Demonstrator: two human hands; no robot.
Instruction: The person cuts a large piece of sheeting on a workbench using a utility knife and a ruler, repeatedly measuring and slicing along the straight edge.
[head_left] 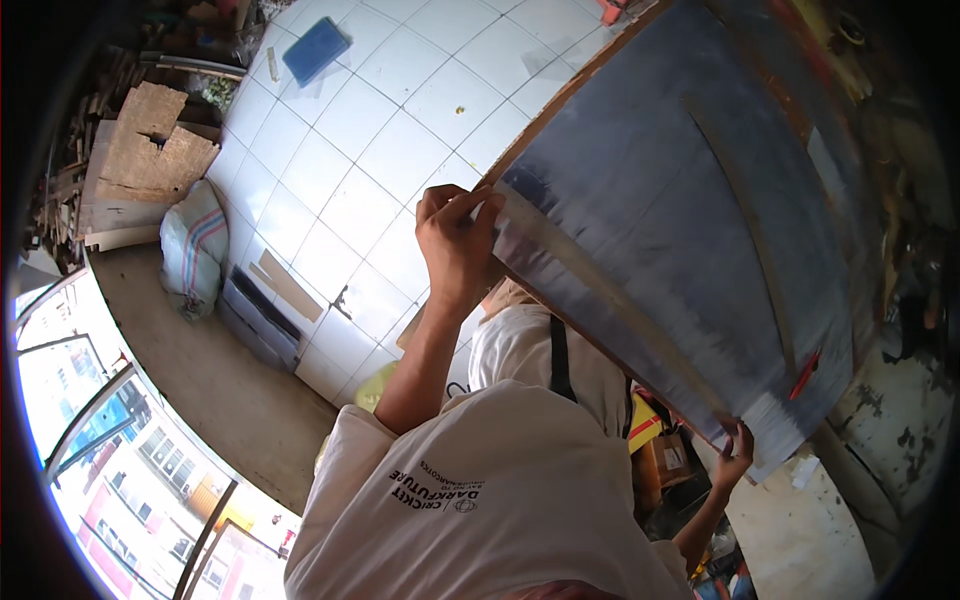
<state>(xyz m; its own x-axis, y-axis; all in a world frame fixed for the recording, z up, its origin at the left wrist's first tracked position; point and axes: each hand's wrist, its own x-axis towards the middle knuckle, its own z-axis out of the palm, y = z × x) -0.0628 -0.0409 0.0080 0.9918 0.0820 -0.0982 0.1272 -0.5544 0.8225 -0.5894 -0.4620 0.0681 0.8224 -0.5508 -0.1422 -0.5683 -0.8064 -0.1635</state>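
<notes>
We see: grey panel (640,170), smooth, smeared, faintly glossy | its brown edge (572,95), rough, wood-like | straight tan strip (610,285), matt | floor tiles (400,60), glossy | sack (193,250), wrinkled woven plastic | T-shirt (530,520), matt cloth

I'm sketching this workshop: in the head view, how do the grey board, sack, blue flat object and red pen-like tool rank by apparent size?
1. Grey board, by far
2. Sack
3. Blue flat object
4. Red pen-like tool
</notes>
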